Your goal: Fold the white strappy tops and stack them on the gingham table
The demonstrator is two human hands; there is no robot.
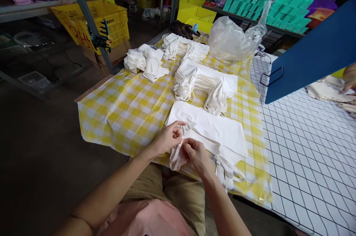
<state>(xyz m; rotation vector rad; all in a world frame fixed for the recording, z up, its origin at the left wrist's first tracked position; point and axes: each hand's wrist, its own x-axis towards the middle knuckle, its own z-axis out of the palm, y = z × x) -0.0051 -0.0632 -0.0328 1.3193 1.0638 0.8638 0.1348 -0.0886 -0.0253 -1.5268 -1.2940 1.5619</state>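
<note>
A white camisole lies flat on the yellow checked tablecloth in front of me, its straps towards my lap. My left hand is closed in a pinch at the base of the left-hand strap, with the index finger stretched over the fabric. Right beside it, my right hand pinches the same strap between thumb and fingers. The loop of the strap hangs down below my hands. Bunched straps lie at the right near edge. The exact pinch point is partly hidden by my fingers.
Beyond lies a stack of white camisoles, with another stack and a crumpled white heap behind. A clear plastic bag stands at the back. To the right are a blue panel and a co-worker's hand.
</note>
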